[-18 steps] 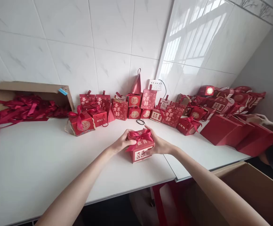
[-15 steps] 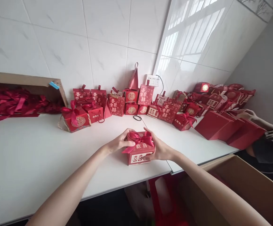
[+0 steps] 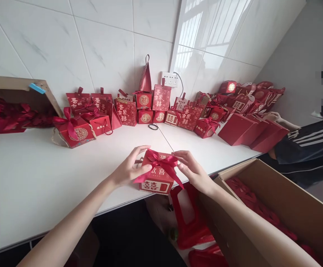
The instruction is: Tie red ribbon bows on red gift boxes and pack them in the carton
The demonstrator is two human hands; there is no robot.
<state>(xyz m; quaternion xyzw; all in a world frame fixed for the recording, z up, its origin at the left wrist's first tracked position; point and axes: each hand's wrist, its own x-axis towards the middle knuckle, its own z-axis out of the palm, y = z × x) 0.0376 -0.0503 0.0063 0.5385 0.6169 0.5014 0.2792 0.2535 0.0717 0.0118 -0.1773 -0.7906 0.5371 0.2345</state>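
A red gift box with gold and white characters stands in front of me at the table's near edge. A dark red ribbon bow is tied across its top, with one tail hanging over each front side. My left hand holds the box's left side, its thumb lying on the bow's left part and its other fingers partly hidden behind. At the box's upper right corner, my right hand has its thumb and fingertips closed around the end of the bow's right loop.
Finished-looking red boxes line the tiled wall. A carton of ribbons lies at the left, and an open cardboard box with red contents is below right. Another person's hand is beside red bags.
My right hand has shifted from the box's right side to the bow's right loop, uncovering the front and a hanging ribbon tail. The box is nearer the table edge; the view has turned.
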